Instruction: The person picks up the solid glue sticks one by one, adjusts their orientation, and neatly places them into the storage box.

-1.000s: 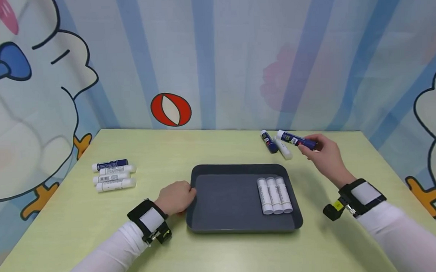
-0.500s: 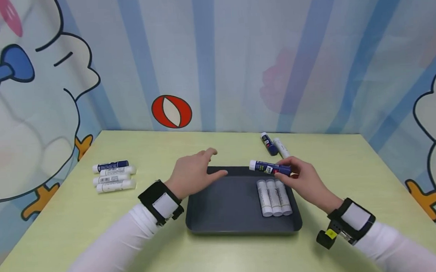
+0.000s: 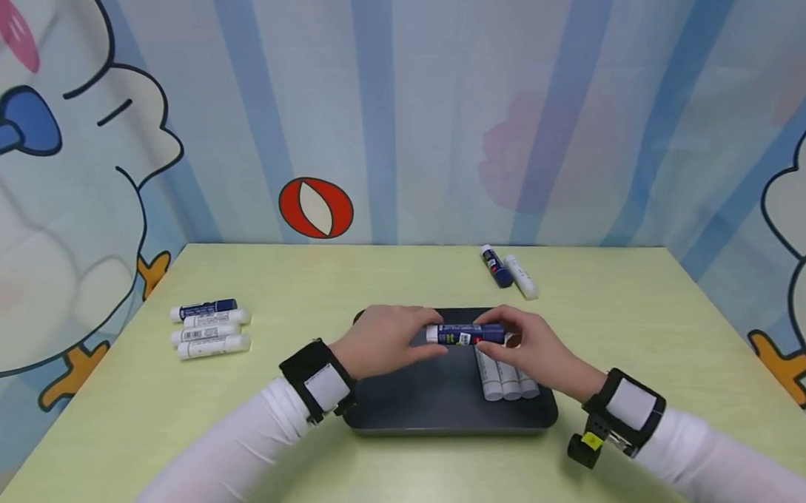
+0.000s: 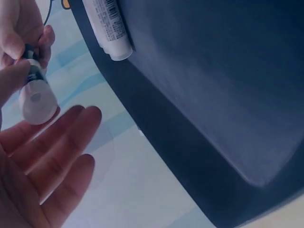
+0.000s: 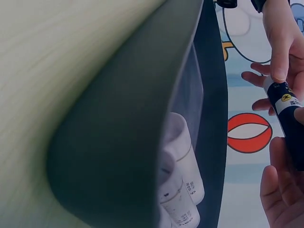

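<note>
A dark blue glue stick (image 3: 464, 335) with a white cap is held level between my two hands, above the back part of a dark grey tray (image 3: 415, 410). My right hand (image 3: 536, 350) grips its blue end between thumb and fingers. At the white cap, my left hand (image 3: 386, 342) has thumb and index finger on either side; its other fingers are spread out in the left wrist view. Three white glue sticks (image 3: 491, 382) lie side by side in the tray's right part, their far ends hidden by the right hand.
On the table's left lie a blue glue stick (image 3: 208, 308) and several white glue sticks (image 3: 213, 346), grouped together. Near the back edge, another blue glue stick (image 3: 496, 267) lies beside a white glue stick (image 3: 521, 277). A printed curtain (image 3: 432, 117) hangs behind the table.
The right hand has carried the blue glue stick from the back right to over the tray. My left hand has let go of the tray's left edge and come to the stick's cap.
</note>
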The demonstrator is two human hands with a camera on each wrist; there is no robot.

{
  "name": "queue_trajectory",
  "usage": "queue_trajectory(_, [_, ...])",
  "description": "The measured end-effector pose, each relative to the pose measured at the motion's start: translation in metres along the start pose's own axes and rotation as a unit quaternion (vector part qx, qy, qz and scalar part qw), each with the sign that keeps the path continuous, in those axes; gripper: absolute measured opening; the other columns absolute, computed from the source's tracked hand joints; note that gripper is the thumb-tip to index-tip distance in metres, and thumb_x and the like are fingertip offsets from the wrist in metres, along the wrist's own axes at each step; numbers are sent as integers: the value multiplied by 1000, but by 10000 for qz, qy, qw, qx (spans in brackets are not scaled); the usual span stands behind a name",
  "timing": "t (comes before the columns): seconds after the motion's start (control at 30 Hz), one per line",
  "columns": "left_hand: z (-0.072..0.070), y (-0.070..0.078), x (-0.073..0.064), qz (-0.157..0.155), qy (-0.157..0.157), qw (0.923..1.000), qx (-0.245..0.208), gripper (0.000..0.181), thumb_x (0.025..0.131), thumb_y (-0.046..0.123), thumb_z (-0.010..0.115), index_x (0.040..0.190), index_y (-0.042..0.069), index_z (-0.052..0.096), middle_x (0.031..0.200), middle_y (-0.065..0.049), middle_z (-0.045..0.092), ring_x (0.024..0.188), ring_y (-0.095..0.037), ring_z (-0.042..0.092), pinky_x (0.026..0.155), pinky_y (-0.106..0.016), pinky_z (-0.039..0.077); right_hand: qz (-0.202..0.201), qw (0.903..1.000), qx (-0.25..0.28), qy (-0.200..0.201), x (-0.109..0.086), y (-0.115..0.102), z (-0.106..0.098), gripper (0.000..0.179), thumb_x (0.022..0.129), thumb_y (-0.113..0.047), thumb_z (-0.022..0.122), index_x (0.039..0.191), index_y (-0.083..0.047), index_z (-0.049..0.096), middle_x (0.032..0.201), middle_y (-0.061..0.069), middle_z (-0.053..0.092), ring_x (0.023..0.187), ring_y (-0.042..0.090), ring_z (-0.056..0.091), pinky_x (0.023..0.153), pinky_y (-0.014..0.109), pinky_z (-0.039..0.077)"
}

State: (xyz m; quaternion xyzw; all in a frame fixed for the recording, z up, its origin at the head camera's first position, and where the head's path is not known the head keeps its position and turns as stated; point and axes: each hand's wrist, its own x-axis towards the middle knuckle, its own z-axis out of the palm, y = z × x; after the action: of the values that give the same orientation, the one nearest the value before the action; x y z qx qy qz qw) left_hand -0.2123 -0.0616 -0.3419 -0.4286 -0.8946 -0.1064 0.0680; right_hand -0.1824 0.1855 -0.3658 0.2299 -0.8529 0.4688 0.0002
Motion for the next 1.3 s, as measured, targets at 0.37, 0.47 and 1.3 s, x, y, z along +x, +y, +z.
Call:
queue_trajectory(0.37, [6, 5, -4, -289, 248, 9992, -122, 36, 86, 48, 53, 101, 16, 61, 69, 10, 53, 54, -3, 46, 48, -20, 35, 48, 9978, 668, -28, 9, 1, 2, 35, 85, -21, 62, 116, -7, 52, 104, 11, 57, 84, 21, 59, 69, 34, 48])
queue_trajectory(0.47, [8, 11, -6, -602, 407, 9966, -393, 34, 86, 47, 55, 98, 15, 61, 69, 10, 54, 52, -2, 45, 46, -20, 35, 333, 9938, 1048, 155, 13, -1, 2, 42, 86, -22, 61, 122, -7, 47, 105, 13, 58, 87, 25, 60, 70, 36, 48])
queue_trajectory(1.3, [1, 34, -10, -1599, 681, 9837, -457, 32, 82, 47, 59, 81, 15, 60, 56, 12, 47, 42, -3, 41, 39, -21, 34, 1987, 9216, 3220, 859, 28, -25, 19, 49, 90, -34, 53, 118, 6, 47, 90, 2, 60, 81, 14, 57, 84, 31, 43])
